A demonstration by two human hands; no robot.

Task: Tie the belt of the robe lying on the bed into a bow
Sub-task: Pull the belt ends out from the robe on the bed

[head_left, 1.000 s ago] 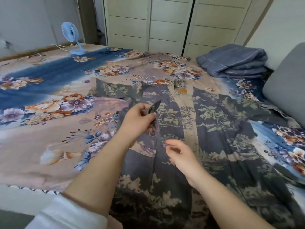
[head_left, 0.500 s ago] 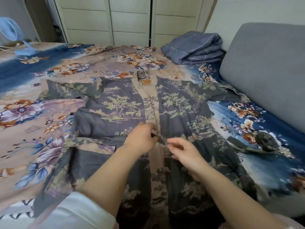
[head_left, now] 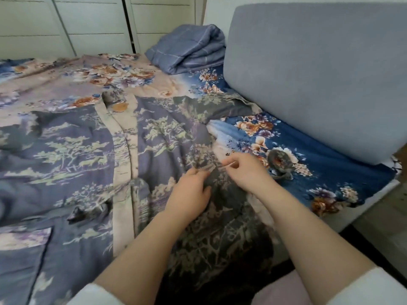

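The robe [head_left: 72, 150], grey-blue with a pale tree print and a beige front band, lies spread flat on the bed. My left hand [head_left: 190, 191] and my right hand [head_left: 245, 170] are close together over the robe's right side. Each pinches one end of a short, narrow stretch of the belt [head_left: 210, 168], held taut between them. A coiled belt end [head_left: 279, 161] rests on the blue sheet just right of my right hand. Another dark bunched belt piece [head_left: 86, 213] lies on the robe's left half.
A folded blue blanket [head_left: 189, 49] sits at the far side of the bed. A grey padded headboard [head_left: 308, 73] runs along the right. White wardrobe doors [head_left: 88, 25] stand behind the bed, and the floral sheet [head_left: 319, 172] reaches the bed's right edge.
The view has swung to the right. Both hands have moved from the robe's middle front band to its right side and now hold a short strip between them.
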